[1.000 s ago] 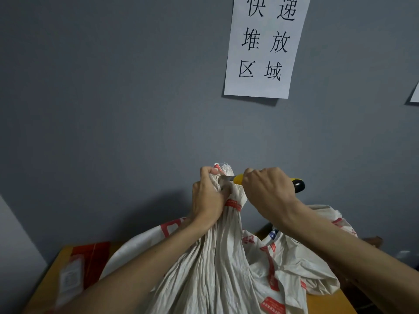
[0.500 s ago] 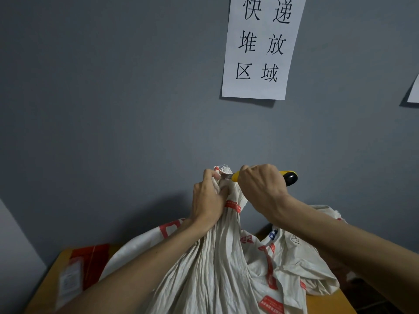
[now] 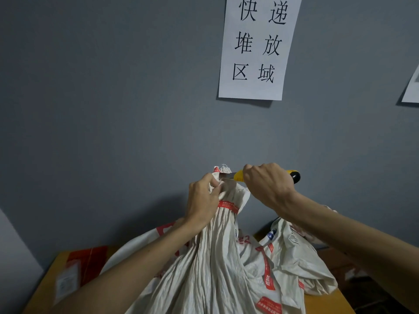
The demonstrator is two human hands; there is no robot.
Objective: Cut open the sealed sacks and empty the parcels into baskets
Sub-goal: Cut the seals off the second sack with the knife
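Observation:
A white woven sack (image 3: 217, 264) with red print stands in front of me, its neck gathered and bound by a red tie (image 3: 227, 206). My left hand (image 3: 203, 203) grips the bunched neck just above the tie. My right hand (image 3: 268, 184) holds a yellow utility knife (image 3: 238, 175) with a black end. Its blade lies against the sack's frayed top, right beside my left fingers. A second white sack (image 3: 294, 268) lies slumped behind on the right.
The sacks rest on a wooden table (image 3: 52, 273) against a grey wall. A cardboard parcel with red tape (image 3: 81, 268) lies at the table's left. A paper sign with Chinese characters (image 3: 258, 46) hangs on the wall above.
The knife and my right hand have shifted slightly up and right along the sack's top. My left hand keeps its grip on the neck.

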